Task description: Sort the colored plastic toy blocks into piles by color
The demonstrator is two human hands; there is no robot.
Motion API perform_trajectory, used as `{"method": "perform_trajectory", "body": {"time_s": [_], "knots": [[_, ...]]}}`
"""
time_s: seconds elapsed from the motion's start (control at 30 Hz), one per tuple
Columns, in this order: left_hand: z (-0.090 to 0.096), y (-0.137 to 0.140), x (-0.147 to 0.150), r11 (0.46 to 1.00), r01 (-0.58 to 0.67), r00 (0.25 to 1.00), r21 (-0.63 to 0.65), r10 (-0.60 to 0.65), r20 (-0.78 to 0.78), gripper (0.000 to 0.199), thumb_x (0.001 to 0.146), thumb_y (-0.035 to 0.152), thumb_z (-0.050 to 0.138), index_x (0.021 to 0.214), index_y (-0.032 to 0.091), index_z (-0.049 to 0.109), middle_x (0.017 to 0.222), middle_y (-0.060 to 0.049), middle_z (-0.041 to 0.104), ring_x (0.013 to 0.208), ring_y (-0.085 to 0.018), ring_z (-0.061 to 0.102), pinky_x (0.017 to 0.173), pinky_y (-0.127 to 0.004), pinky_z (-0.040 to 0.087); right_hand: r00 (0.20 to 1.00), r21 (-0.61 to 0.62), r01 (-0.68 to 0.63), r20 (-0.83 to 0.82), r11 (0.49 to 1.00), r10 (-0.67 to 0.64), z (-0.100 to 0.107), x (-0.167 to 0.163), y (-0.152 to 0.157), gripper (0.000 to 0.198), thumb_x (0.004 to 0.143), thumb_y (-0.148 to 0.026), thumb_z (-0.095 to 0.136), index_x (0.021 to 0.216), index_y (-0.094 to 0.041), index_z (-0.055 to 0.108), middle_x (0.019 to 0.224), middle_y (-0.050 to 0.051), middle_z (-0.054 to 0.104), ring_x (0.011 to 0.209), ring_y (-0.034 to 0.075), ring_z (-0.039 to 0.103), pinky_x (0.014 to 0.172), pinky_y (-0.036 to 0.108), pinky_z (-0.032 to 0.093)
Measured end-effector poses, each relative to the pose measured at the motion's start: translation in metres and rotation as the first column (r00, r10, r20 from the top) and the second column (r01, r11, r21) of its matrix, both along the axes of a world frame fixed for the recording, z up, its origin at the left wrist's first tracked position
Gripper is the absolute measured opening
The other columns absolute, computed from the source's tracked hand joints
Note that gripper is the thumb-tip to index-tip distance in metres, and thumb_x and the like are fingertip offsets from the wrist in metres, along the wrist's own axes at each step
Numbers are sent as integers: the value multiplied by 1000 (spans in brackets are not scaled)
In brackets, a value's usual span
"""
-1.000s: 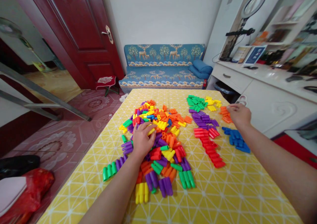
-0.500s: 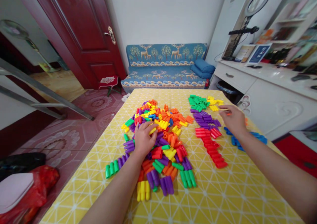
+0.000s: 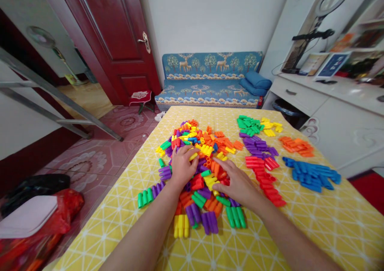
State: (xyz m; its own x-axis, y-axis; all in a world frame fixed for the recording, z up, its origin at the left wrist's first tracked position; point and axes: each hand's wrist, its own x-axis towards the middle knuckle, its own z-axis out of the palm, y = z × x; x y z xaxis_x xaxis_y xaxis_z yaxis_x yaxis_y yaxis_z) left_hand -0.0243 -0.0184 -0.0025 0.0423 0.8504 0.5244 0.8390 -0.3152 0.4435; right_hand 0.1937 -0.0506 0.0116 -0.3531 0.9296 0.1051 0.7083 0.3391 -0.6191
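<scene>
A mixed pile of plastic building blocks [image 3: 207, 225], joined tubes in several colours, lies under both hands. My left hand [image 3: 183, 167] rests on the pile's left part, its fingers closed on a yellow block [image 3: 193, 156]. Over the pile's right side, my right hand [image 3: 238, 183] has thumb and fingers apart, close to another yellow block [image 3: 211, 182], with nothing held. Sorted groups lie to the right: green blocks [image 3: 249, 125], yellow blocks [image 3: 271, 126], purple blocks [image 3: 258, 146], red blocks [image 3: 268, 183], orange blocks [image 3: 296, 146] and blue blocks [image 3: 312, 173].
A yellow patterned cloth covers the table [image 3: 120, 227]. Behind it stands a blue sofa [image 3: 210, 89]. On the right is a white cabinet [image 3: 339, 123]; at left are a metal ladder [image 3: 87, 117] and a red bag [image 3: 70, 207] on the floor.
My right hand has come from the far-right groups back leftward to the mixed pile, uncovering the orange and blue groups. My left hand stays on the pile. The view has shifted slightly.
</scene>
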Motion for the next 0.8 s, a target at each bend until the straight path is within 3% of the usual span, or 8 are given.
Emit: {"method": "perform_trajectory", "body": {"time_s": [0.13, 0.2, 0.37, 0.53, 0.7, 0.8], "knots": [[0, 0, 0, 1000, -4, 1000, 9, 4, -1, 21, 87, 26, 59, 105, 29, 71, 116, -2, 68, 113, -23, 59, 108, -49, 33, 944, 46, 16, -329, 999, 0, -18, -8, 5, 63, 83, -32, 62, 143, -29, 44, 144, 9, 45, 126, 26, 51, 100, 44, 47], [0, 0, 1, 1000, -10, 1000, 14, 10, -2, 22, 87, 26, 59, 106, 29, 70, 117, -2, 68, 114, -23, 59, 109, -49, 33, 910, 70, 11, -414, 998, 19, -26, -11, 7, 62, 86, -28, 58, 145, -30, 41, 150, 7, 39, 130, 25, 48, 102, 44, 46], [0, 0, 1, 1000, -15, 1000, 8, 15, -15, 25, 86, 27, 60, 109, 30, 69, 124, -2, 66, 117, -24, 58, 111, -50, 29, 904, 149, -40, -416, 988, 99, -32, -16, 13, 62, 87, -22, 55, 146, -30, 39, 151, 5, 41, 140, 23, 35, 116, 47, 28], [0, 0, 1, 1000, 5, 999, -6, -5, -36, 27, 87, 26, 58, 112, 31, 68, 126, -1, 65, 118, -23, 58, 112, -51, 28, 915, 203, -50, -382, 978, 127, -27, -18, 13, 39, 86, -21, 55, 123, -29, 64, 131, 5, 59, 126, 22, 51, 109, 43, 39], [-3, 1, -1, 1000, 1, 999, 1, -1, -43, 26, 88, 28, 56, 112, 30, 68, 125, -3, 66, 117, -24, 58, 110, -51, 30, 927, 266, 100, -375, 959, 7, -19, -14, 8, 24, 83, -30, 64, 106, -27, 69, 109, 5, 69, 106, 23, 62, 95, 40, 49], [-4, 1, -2, 1000, 2, 999, 7, -2, -53, 26, 89, 29, 56, 111, 31, 69, 123, -4, 66, 116, -25, 58, 110, -52, 30, 935, 351, 237, -334, 906, -116, -7, 7, 14, 16, 84, -39, 64, 90, -26, 70, 95, 4, 71, 95, 23, 64, 89, 38, 50]]}}
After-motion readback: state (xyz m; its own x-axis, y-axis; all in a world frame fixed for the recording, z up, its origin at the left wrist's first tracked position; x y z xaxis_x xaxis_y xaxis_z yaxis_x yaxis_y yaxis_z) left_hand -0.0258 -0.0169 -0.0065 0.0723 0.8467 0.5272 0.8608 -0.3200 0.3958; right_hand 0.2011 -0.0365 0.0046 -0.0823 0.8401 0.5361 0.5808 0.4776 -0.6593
